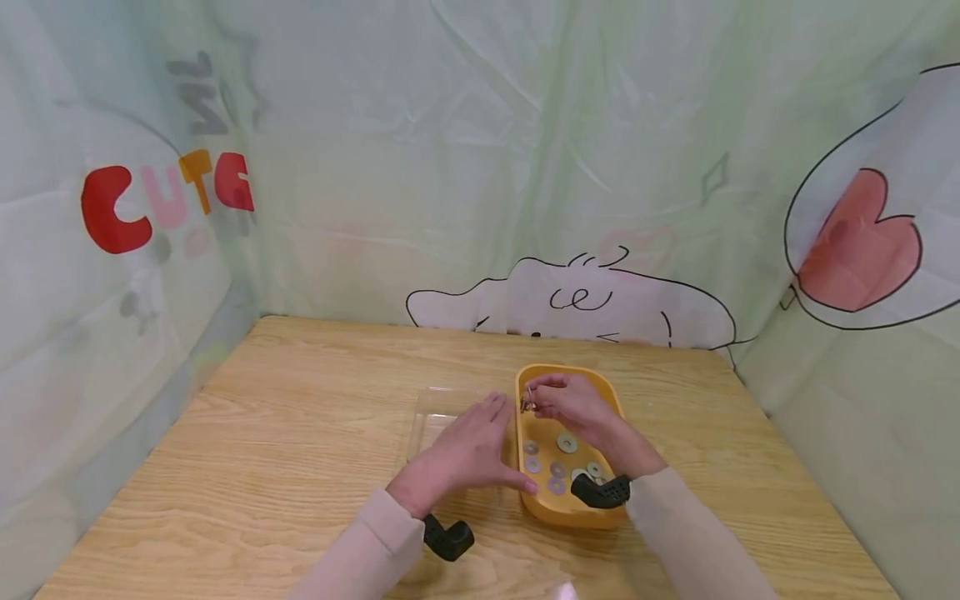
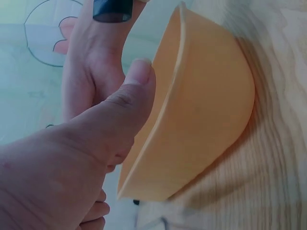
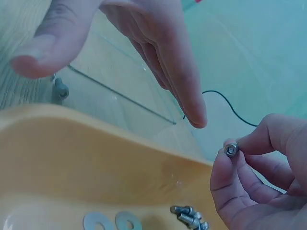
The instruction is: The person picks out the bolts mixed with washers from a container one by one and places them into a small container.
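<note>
My right hand is over the far end of a yellow tray. In the right wrist view its thumb and finger pinch a socket-head screw, hex recess showing. Below lie several similar screws in the tray, with flat washers nearby. My left hand spreads along the tray's left side, fingers straight and thumb pointing across the rim. It holds nothing; whether the thumb touches the rim I cannot tell. Under and beside it stands a clear plastic box, partly hidden by the hand.
More washers of different sizes lie on the tray's floor toward its near end. Another screw shows beyond the tray wall, beneath the left hand. The wooden table ends at a printed curtain at the back and sides.
</note>
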`<state>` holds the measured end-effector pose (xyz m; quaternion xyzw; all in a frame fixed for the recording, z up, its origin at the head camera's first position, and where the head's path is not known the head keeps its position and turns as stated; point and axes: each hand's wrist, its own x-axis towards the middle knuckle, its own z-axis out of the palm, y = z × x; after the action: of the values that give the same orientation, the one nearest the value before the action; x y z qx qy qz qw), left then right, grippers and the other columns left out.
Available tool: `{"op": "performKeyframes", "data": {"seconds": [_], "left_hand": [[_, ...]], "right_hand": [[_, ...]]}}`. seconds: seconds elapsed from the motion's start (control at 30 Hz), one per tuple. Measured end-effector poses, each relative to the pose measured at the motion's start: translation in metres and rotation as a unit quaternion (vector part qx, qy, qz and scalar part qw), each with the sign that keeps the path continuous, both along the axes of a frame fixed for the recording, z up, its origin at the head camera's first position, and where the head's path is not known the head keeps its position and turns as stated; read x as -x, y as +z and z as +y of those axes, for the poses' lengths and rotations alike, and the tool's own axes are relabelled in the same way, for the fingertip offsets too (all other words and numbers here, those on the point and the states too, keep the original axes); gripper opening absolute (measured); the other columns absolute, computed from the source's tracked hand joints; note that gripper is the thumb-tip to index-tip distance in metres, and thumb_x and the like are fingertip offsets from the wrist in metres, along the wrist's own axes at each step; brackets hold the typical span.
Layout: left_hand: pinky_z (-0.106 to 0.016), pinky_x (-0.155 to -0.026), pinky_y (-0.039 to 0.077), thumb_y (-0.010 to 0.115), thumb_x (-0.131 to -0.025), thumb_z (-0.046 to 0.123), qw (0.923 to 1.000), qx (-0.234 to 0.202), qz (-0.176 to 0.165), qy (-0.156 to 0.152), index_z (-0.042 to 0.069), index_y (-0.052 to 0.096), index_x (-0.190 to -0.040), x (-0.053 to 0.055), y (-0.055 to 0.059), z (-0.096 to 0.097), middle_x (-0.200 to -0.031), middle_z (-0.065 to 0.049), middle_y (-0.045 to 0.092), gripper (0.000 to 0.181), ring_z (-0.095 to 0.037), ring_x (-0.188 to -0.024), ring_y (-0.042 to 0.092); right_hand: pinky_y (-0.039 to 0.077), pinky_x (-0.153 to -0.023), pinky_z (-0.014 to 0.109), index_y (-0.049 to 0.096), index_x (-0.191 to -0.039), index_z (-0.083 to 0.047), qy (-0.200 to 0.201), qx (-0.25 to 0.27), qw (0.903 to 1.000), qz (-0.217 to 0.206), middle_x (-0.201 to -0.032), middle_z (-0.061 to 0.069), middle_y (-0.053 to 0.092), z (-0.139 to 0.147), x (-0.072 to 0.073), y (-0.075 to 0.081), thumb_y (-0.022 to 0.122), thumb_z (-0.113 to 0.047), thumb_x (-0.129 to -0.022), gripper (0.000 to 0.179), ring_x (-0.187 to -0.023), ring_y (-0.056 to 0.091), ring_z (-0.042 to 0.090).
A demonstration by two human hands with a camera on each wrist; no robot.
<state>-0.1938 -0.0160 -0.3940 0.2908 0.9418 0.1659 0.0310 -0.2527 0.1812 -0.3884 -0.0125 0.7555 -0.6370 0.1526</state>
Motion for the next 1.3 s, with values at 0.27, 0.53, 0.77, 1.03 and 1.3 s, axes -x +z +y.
{"op": "performKeyframes", "data": {"seconds": [0.27, 0.53, 0.77, 1.03, 1.3], "left_hand": [[-0.040, -0.124, 0.026, 0.073, -0.069, 0.074, 0.9995, 0.003, -0.005, 0.030, -0.002, 0.025, -0.155, 0.002, 0.002, -0.018, -0.163, -0.017, 0.024, 0.125, -0.029, -0.153, 0.022], [-0.044, -0.125, 0.023, 0.075, -0.070, 0.070, 0.9987, -0.013, -0.024, 0.043, -0.002, 0.022, -0.156, 0.003, 0.004, -0.034, -0.164, -0.017, 0.021, 0.124, -0.030, -0.154, 0.018], [-0.045, -0.125, 0.021, 0.078, -0.069, 0.067, 0.9981, -0.027, -0.017, 0.053, -0.003, 0.022, -0.155, 0.003, 0.003, -0.046, -0.164, -0.019, 0.020, 0.125, -0.032, -0.153, 0.018], [-0.047, -0.125, 0.020, 0.081, -0.069, 0.064, 0.9966, -0.029, -0.022, 0.074, -0.004, 0.022, -0.155, 0.004, 0.004, -0.061, -0.163, -0.021, 0.020, 0.125, -0.033, -0.153, 0.018], [-0.047, -0.125, 0.022, 0.081, -0.066, 0.067, 0.9962, -0.025, -0.020, 0.081, -0.006, 0.024, -0.154, 0.004, -0.003, -0.075, -0.163, -0.022, 0.022, 0.128, -0.034, -0.153, 0.019]], "right_hand": [[0.058, -0.075, 0.023, 0.057, -0.120, 0.013, 0.034, 0.025, 0.9989, 0.019, -0.098, 0.006, 0.066, -0.011, -0.001, 0.006, 0.059, -0.005, -0.095, 0.032, -0.083, 0.062, 0.014], [0.059, -0.077, 0.026, 0.055, -0.121, 0.016, 0.060, 0.040, 0.9970, 0.026, -0.096, 0.005, 0.066, -0.022, -0.002, 0.010, 0.058, -0.007, -0.098, 0.033, -0.083, 0.062, 0.014], [0.061, -0.078, 0.027, 0.056, -0.121, 0.017, 0.060, 0.044, 0.9970, 0.021, -0.095, 0.009, 0.069, -0.031, -0.002, 0.010, 0.059, -0.005, -0.097, 0.032, -0.081, 0.066, 0.014], [0.062, -0.079, 0.030, 0.057, -0.120, 0.017, 0.071, 0.041, 0.9965, 0.018, -0.093, 0.010, 0.071, -0.041, -0.002, 0.007, 0.059, -0.003, -0.096, 0.031, -0.080, 0.068, 0.015], [0.062, -0.080, 0.034, 0.056, -0.119, 0.019, 0.080, 0.032, 0.9961, 0.021, -0.089, 0.007, 0.071, -0.050, -0.002, 0.003, 0.059, 0.000, -0.094, 0.032, -0.080, 0.069, 0.017]]}}
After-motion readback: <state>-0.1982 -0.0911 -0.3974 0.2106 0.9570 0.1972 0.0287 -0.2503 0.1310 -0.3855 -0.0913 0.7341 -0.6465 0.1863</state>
